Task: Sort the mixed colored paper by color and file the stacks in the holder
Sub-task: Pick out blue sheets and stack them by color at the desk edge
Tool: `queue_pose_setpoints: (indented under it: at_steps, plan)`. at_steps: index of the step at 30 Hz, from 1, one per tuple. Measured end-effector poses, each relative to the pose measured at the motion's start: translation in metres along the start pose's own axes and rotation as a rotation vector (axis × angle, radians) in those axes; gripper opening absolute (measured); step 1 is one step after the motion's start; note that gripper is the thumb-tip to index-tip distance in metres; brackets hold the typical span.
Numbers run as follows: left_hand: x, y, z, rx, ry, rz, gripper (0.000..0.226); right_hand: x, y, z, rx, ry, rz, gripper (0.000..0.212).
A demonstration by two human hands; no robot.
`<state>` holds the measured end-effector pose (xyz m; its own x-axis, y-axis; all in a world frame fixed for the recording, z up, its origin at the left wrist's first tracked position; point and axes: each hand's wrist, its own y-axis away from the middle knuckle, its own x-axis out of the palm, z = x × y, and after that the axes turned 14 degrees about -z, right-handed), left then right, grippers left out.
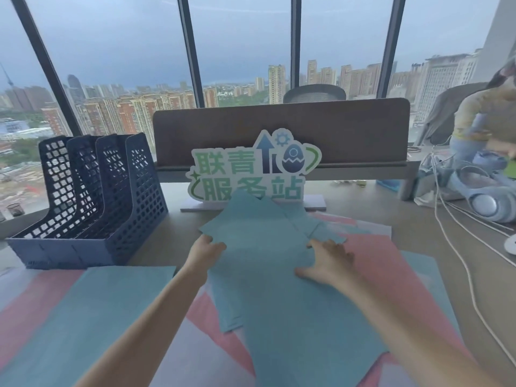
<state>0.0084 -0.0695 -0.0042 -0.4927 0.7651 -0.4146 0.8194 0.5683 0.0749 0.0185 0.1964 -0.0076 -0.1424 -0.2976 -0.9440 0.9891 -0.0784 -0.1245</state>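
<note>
Several teal sheets (262, 241) lie fanned in a loose pile in the middle of the desk, over pink sheets (371, 263) and pale lavender ones (192, 347). My left hand (205, 254) holds the pile's left edge, thumb on top. My right hand (328, 261) rests on the pile's right side with fingers spread. Another teal sheet (92, 314) lies flat at the lower left. The dark blue mesh file holder (92, 191) stands at the left with nothing in its slots.
A white sign with green characters (251, 169) stands just behind the pile, before a brown desk divider (279, 129). White cables (460, 255) and headphones (485, 202) lie at the right. A person sits at the far right (485, 121).
</note>
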Motion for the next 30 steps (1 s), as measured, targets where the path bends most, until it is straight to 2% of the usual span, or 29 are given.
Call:
queue_pose_setpoints:
  at_steps: [1,2,5,6,8,9,11,12,16,21,24,26,28,30]
  plan:
    - [-0.002,-0.001,-0.001,-0.038,0.079,-0.003,0.012,-0.001,-0.002,0.000,0.011,-0.050,0.003,0.076]
    - [-0.004,-0.002,-0.002,-0.075,0.134,-0.004,0.005,-0.001,-0.005,0.000,0.026,-0.122,0.008,0.074]
    - [-0.009,-0.009,-0.003,-0.207,0.281,-0.003,0.009,-0.002,-0.012,-0.002,0.099,-0.305,0.024,0.066]
    - [-0.010,-0.011,-0.002,-0.248,0.315,-0.010,0.009,-0.001,-0.015,-0.003,0.121,-0.346,0.025,0.054]
    - [-0.013,-0.012,-0.001,-0.337,0.376,0.015,0.007,0.001,-0.020,-0.005,0.151,-0.417,0.018,0.014]
    - [-0.013,-0.012,0.000,-0.368,0.396,0.050,0.005,0.001,-0.021,-0.006,0.163,-0.433,0.014,0.007]
    - [-0.014,-0.012,0.000,-0.398,0.441,0.131,0.005,0.003,-0.023,-0.006,0.181,-0.451,0.009,0.030]
    - [-0.014,-0.012,0.001,-0.401,0.449,0.160,0.006,0.004,-0.024,-0.007,0.183,-0.458,-0.017,0.034]
    - [-0.011,-0.012,0.002,-0.384,0.379,0.242,0.014,0.010,-0.027,-0.009,0.234,-0.508,-0.082,0.021]
    - [-0.016,-0.006,-0.002,-0.278,0.228,0.288,0.019,0.016,-0.032,-0.011,0.270,-0.525,-0.126,0.012]
    - [-0.021,-0.002,-0.005,-0.253,0.269,0.383,0.035,0.019,-0.035,-0.016,0.346,-0.580,-0.166,0.013]
    - [-0.022,0.003,-0.006,-0.197,0.313,0.439,0.034,0.021,-0.036,-0.018,0.373,-0.601,-0.190,0.021]
    - [-0.020,0.010,-0.006,-0.131,0.326,0.515,0.031,0.021,-0.035,-0.016,0.382,-0.611,-0.191,0.015]
    - [-0.014,0.019,-0.003,-0.081,0.322,0.550,0.041,0.021,-0.033,-0.012,0.375,-0.627,-0.172,0.017]
